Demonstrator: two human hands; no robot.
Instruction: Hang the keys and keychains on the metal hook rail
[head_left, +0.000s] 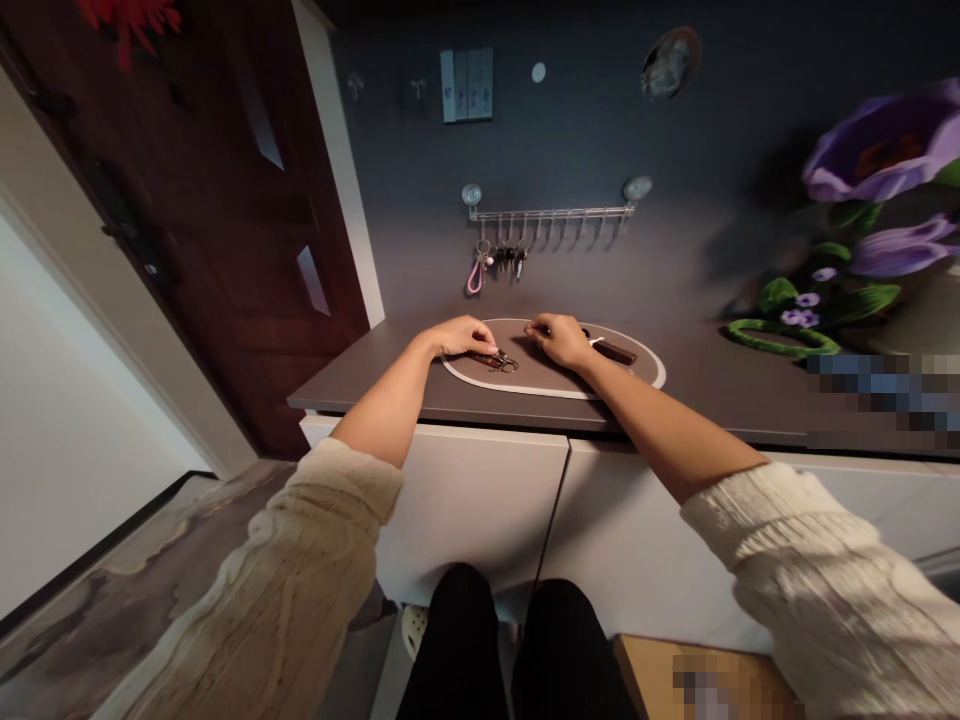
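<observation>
My left hand (461, 336) is at the left part of an oval brown mat (551, 382) with a pale rim. Its thumb and fingers are closed on a key ring (508, 364) with a dark brown piece attached, low over the mat. My right hand (561, 338) is over the middle of the mat, fingers curled in a pinch. Whatever sits between those fingertips is mostly hidden; only a small dark bit shows. Beside the right wrist lies a dark brown oblong item (615, 351) with something white at its near end.
A clear hook rail (555, 213) on the dark wall carries several keys (510, 258) and a pink loop keychain (475, 275). Large purple flowers (885, 150) stand on the right of the counter (735, 390). White cabinet doors (472, 500) are below; a dark red door (247, 220) is left.
</observation>
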